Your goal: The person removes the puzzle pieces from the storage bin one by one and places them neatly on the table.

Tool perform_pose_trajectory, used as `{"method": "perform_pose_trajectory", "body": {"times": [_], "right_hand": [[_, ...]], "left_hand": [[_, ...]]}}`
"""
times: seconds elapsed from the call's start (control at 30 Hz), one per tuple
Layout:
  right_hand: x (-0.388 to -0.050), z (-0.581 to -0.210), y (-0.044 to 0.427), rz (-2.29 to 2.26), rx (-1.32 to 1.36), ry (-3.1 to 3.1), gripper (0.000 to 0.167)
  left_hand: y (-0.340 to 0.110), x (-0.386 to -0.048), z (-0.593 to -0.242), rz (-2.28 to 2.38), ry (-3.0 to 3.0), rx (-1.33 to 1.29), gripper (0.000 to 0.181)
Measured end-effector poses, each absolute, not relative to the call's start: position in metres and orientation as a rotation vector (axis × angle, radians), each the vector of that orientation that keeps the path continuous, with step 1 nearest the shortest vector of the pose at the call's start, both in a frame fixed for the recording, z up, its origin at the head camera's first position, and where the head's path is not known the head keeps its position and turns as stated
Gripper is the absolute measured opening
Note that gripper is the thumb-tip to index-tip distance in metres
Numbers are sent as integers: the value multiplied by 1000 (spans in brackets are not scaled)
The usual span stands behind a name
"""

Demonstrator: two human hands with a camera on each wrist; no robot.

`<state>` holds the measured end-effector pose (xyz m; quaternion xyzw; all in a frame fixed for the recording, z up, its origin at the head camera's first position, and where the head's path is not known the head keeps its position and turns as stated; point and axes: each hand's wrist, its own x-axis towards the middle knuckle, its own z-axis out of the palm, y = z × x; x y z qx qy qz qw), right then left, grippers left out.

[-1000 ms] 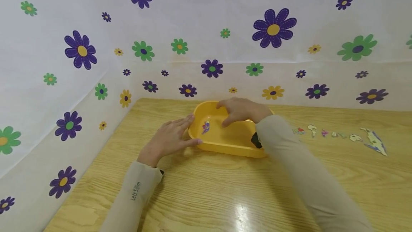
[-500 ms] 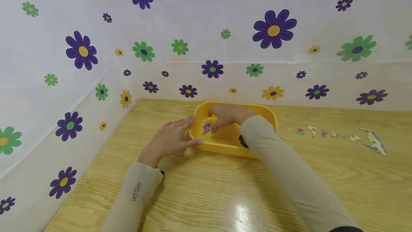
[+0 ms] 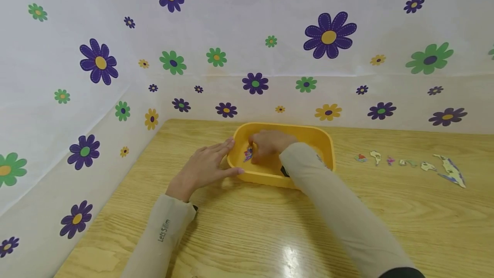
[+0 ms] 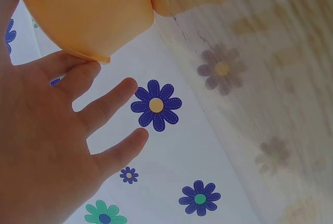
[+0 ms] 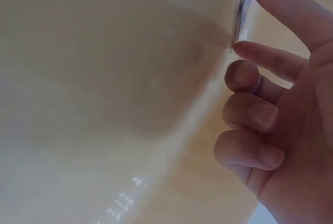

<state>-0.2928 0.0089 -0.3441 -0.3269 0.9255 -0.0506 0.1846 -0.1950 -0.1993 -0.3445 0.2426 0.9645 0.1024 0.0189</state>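
A yellow plastic tub (image 3: 266, 178) stands on the wooden table near the patterned backdrop. My left hand (image 3: 198, 168) is at its left end, fingers spread and fairly straight. In the left wrist view a fingertip touches the tub's rim (image 4: 106, 59). Inside the tub, my right hand (image 3: 270, 143) reaches to the left end. Its thumb and index finger pinch a small flat multicoloured piece (image 3: 248, 153) by the edges. The right wrist view shows that piece (image 5: 240, 18) edge-on between the two fingertips, with the other fingers curled.
To the right of the tub, several small flat irregular pieces lie in a row, among them a reddish one (image 3: 361, 158) and a larger pale one with blue edges (image 3: 452, 171). A white cloth with printed flowers (image 3: 216, 76) hangs behind and at the left.
My right hand has moved left and down inside the tub to the small piece, its thumb and index finger closing on it. My left hand has stayed at the rim.
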Motion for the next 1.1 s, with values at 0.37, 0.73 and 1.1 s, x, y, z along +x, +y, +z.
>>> {"method": "perform_pose_trajectory", "body": {"times": [0.37,0.73,1.1], "right_hand": [[-292,-347,0,-119,-1039,2653,34],[-293,-348,0,-61,-1078,2687,24],[-292,-348,-1,-22,-1103,2707,30]], "left_hand": [[-198,-195,-344,286,2995,763,89],[-200,-195,-346,310,2997,760,88],[-199,-195,-345,311,2991,742,89]]}}
